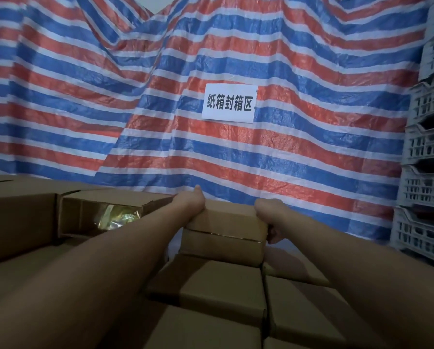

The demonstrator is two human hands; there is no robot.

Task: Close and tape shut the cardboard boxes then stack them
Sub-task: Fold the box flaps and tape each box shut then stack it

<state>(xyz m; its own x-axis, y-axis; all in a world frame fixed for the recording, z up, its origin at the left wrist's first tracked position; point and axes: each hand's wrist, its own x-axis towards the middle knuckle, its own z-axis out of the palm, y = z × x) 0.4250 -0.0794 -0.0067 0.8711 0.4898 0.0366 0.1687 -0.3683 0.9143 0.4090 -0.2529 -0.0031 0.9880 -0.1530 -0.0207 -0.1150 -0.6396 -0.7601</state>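
A small cardboard box (pixel 223 233) sits on top of a stack of closed cardboard boxes (pixel 218 290) at arm's length in front of me. Its near end flaps meet in a seam with a shiny strip along it. My left hand (pixel 192 201) grips the box's far left top corner, thumb raised. My right hand (pixel 270 222) holds its right end, fingers curled round the edge. To the left lies an open-ended box (pixel 105 212) with gold foil showing inside.
A red, white and blue striped tarp (pixel 210 96) hangs close behind the boxes, with a white paper sign (pixel 229 103) on it. Stacked grey plastic crates (pixel 427 159) stand at the right. More closed cartons (pixel 19 222) fill the left.
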